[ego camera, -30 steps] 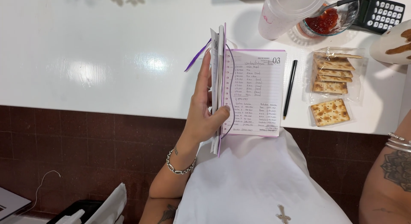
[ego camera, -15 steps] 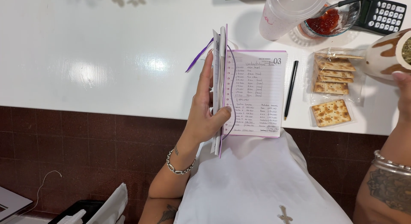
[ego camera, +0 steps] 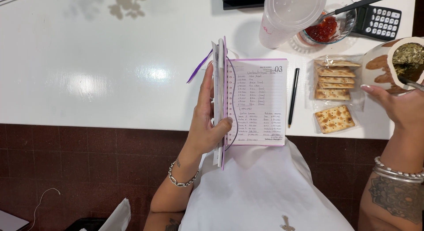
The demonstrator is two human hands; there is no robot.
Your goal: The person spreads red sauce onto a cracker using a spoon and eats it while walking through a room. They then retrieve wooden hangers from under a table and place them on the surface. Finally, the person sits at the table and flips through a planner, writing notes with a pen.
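The desk [ego camera: 88, 58] is glossy white, smooth, throwing back light. The spiral notebook [ego camera: 258, 103] has matt paper pages on wire binding. Crackers [ego camera: 334, 119] lie rough in clear plastic wrap. The tumbler [ego camera: 289, 14] is frosted plastic, the chain bracelet [ego camera: 181, 180] metal.

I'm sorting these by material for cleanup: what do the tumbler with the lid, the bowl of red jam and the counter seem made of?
The tumbler looks like frosted, translucent plastic: the lid is cloudy and matte. The bowl seems to be clear glass, since the red jam shows through its wall, though clear plastic is possible. The counter is white and glossy with a bright glare patch, probably laminate or polished stone.
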